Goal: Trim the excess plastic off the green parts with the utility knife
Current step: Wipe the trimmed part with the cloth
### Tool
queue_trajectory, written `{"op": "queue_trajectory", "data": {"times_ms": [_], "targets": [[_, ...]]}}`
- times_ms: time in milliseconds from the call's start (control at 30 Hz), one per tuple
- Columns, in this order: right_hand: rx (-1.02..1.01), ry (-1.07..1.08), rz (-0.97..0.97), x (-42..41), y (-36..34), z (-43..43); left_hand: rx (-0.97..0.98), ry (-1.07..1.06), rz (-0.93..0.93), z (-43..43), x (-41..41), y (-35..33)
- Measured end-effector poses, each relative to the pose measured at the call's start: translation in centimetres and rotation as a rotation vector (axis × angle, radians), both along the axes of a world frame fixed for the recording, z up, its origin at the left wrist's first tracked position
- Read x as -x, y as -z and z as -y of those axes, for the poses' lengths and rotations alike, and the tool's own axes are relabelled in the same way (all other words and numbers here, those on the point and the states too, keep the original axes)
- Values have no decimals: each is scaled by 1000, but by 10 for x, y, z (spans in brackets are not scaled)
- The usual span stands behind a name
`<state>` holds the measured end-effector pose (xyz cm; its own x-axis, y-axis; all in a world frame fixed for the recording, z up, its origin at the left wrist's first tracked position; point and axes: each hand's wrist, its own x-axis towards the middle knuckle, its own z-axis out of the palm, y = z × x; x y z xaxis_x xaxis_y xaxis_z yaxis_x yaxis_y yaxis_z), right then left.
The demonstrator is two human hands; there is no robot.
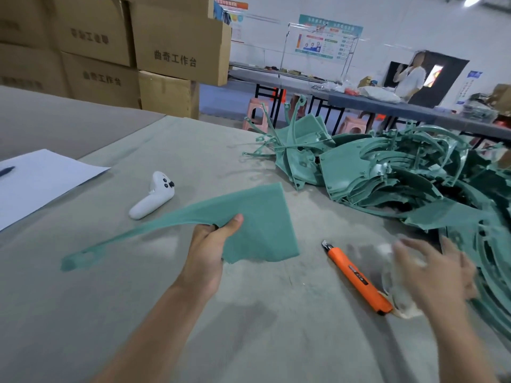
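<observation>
On the grey work surface two hands are in view and one orange utility knife. The knife lies flat toward the right side, its blade end pointing to the far edge, with nothing gripping it. The left hand grips one green part, a flat fan-shaped panel with a long thin arm trailing out to the left. The thumb lies on top and the fingers are curled beneath, holding the panel lifted above the middle of the surface. The right hand is blurred, its fingers spread and straight, just beside the knife's rear end. A tangled pile of green parts fills the far-right corner and runs down the right edge; the pieces are too interlocked to count. One white controller lies left of centre. One sheet of paper with one pen on it sits at the left edge. Bare surface lies open along the near edge between the two forearms, and between the controller and the pile.
</observation>
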<state>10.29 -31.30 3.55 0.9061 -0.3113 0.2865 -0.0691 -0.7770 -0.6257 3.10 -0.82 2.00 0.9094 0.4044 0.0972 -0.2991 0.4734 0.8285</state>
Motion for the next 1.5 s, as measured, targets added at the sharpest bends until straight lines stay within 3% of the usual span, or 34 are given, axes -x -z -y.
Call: {"op": "queue_trajectory", "data": {"times_ms": [100, 167, 267, 400, 567, 700, 833, 1100, 1267, 1500], "targets": [[95, -33, 305, 17, 20, -22, 17, 48, 9, -1, 1, 1], [2, -188, 461, 29, 27, -43, 35, 105, 5, -2, 1, 2], [-297, -493, 376, 45, 30, -73, -10, 158, 20, -2, 2, 4], [-444, -757, 309, 57, 38, -94, -78, 173, -8, 5, 0, 10], [-727, -806, 141, 57, 47, -92, -145, 177, -55, 6, -1, 14], [-836, -699, 169, 58, 45, -96, -194, 178, -108, 8, -3, 17], [-676, -540, 275, 54, 53, -95, -176, 160, -160, 10, -8, 19], [-529, -463, 452, 54, 57, -94, -236, 49, -281, -8, -7, 12], [-420, -484, 500, 54, 60, -90, -467, 69, -404, -44, 0, -10], [-374, -481, 458, 54, 68, -90, -621, 54, -546, -84, 43, -12]]}}
